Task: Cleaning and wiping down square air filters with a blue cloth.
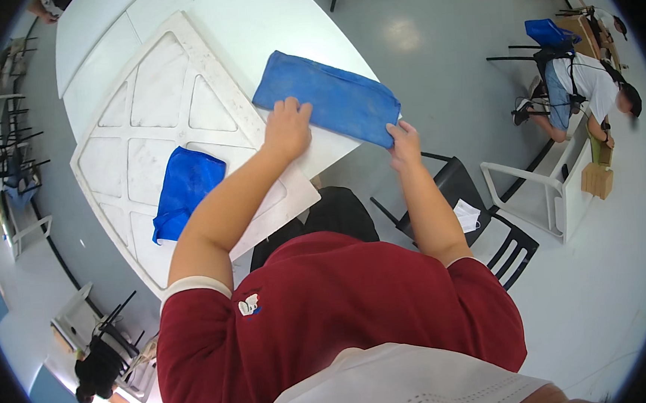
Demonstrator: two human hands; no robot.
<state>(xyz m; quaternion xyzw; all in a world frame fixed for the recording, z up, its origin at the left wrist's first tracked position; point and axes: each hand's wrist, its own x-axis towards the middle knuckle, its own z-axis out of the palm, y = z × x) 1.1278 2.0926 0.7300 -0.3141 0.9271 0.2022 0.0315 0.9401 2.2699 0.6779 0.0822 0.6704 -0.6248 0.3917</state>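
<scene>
Cloth (327, 93), one folded blue piece, lying flat near the right-hand corner of one white surface (281, 25), longer than wide, set slantwise, its right end at the surface's edge. Two hands on it, both along its near side. Left hand (289, 129) laid on top at about mid-length, fingers slightly bent and pressing down, not clasped around anything. Right hand (403, 142) gripping the near right corner, thumb and fingers pinched together on the fabric. Just left of the cloth, one large white panel (202, 53), fan-shaped, ribbed, with at least six recessed cells, lying on the surface. On that panel, left of the left forearm, a second blue cloth (187, 185), smaller and rumpled, well apart from both hands; two blue cloths in all on the surface side. Beside the right forearm, one black chair (449, 189), with one white face mask (467, 215) on its seat. Farther right, one co-worker (592, 81) in a white shirt, bent forward, with one small cardboard box (597, 181) near.
</scene>
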